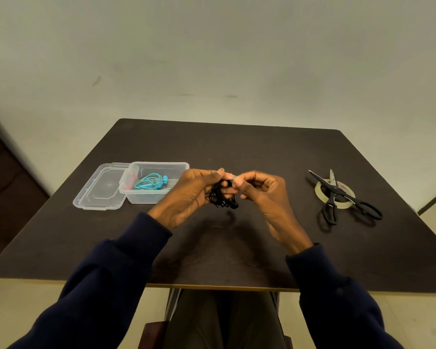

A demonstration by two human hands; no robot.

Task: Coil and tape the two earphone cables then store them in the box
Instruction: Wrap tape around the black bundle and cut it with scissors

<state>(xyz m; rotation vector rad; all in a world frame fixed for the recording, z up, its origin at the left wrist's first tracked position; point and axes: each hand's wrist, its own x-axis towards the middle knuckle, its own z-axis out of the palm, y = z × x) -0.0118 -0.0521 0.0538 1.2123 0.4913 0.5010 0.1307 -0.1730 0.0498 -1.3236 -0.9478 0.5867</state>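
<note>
Sleeves (111,273) of dark navy reach over the near edge of the table (237,147), and both hands meet above its middle. There the left hand (184,197) curls its fingers round the black coil (222,197) and holds it clear of the tabletop. The right hand (264,195) pinches a strip (230,176) of clear tape between thumb and forefinger at the top of the coil, touching the left thumb tip.

The likeliest slip is the strip sticking to a fingertip or folding onto itself instead of closing round the bundle. It is short and clear, and which face is sticky cannot be told. If the left hand loosens to make room, the springy loops could fan apart, and the bud hanging at the bottom might drag a turn out. Tape that catches only a few loops would leave the rest free to unwind in storage.

The black coil is a loose, uneven hank of thin loops, longer than wide, hanging below the left fingers, with a bud at its lower right end. Whether any tape already wraps it cannot be told.

The teal pair (149,185) lies coiled inside the open box (159,199), just left of the left hand, with the lid (98,190) touching the box's left side. Scissors (337,195) lie across the roll (320,195), well to the right.
</note>
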